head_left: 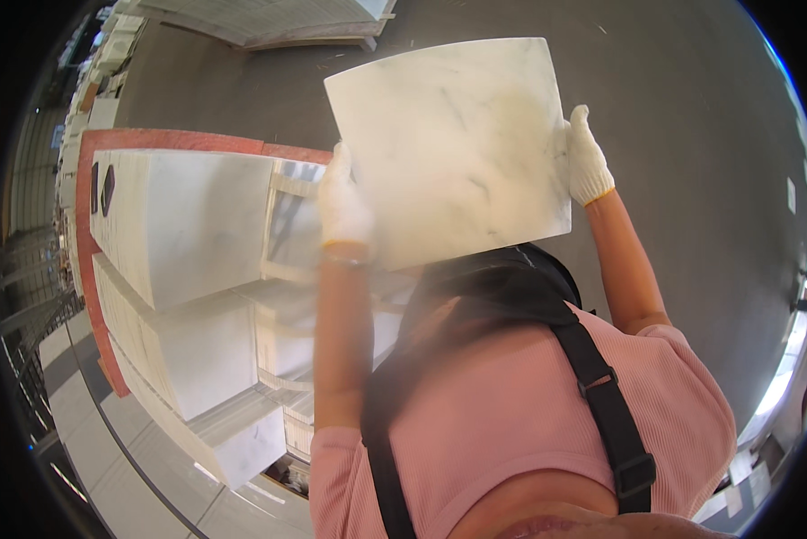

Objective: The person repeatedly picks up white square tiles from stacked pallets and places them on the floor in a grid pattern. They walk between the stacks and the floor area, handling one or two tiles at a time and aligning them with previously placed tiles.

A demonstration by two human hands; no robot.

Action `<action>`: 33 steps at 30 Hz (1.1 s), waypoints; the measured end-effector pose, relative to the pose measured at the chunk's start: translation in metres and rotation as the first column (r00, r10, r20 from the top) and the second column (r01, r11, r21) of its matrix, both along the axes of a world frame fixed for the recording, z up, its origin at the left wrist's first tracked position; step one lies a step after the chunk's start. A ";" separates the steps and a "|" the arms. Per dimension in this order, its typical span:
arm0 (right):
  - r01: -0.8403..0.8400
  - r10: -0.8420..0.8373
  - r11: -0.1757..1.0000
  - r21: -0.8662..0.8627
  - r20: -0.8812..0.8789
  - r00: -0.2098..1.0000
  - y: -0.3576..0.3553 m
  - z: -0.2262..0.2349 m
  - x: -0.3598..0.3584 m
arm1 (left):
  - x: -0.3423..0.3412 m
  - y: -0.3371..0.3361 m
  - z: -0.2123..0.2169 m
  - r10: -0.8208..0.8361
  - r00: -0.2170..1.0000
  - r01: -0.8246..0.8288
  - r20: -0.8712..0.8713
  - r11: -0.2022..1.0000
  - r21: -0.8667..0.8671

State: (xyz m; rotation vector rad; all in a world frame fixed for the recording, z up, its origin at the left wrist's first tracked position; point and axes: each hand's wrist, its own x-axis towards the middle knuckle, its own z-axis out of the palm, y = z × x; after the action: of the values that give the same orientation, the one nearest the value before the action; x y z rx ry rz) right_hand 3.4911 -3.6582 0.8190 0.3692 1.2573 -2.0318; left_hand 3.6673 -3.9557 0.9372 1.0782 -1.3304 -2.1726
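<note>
The left hand (344, 202) and right hand (589, 160) grip a white tile (453, 148) by its sides, upper middle of the frame.

- Left hand (345, 205) gloved, gripping; left forearm (341, 332) reaching far.
- Right hand (589, 163) gloved, gripping, thumb pointing far; right elbow (639, 319) bent.
- The 2 hands well apart.

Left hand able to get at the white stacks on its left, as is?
Probably not: the left hand is occupied holding the marbled slab, though the white stacks look close and unobstructed.
</note>
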 end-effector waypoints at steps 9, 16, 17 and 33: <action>-0.037 0.042 0.994 -0.102 0.039 0.998 -0.018 0.039 0.026 | 0.014 -0.002 0.007 -0.009 0.997 0.007 -0.078 1.000 -0.025; 0.031 -0.028 0.999 -0.044 0.048 0.998 -0.023 0.016 0.043 | 0.013 -0.011 0.019 -0.123 0.992 0.121 -0.014 0.987 -0.110; 0.040 -0.039 0.999 -0.010 0.053 0.998 -0.024 0.012 0.045 | 0.012 -0.014 0.020 -0.126 0.992 0.125 -0.009 0.989 -0.085; 0.273 -0.243 0.954 -0.124 0.216 0.946 -0.030 0.013 0.089 | -0.061 -0.033 0.038 -0.314 0.946 0.322 0.073 0.934 -0.152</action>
State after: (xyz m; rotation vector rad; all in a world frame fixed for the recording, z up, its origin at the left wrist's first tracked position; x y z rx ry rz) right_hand 3.5796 -3.6879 0.8316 0.6769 0.9651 -2.2309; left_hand 3.6063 -3.9888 0.9751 0.9077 -1.7775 -2.2191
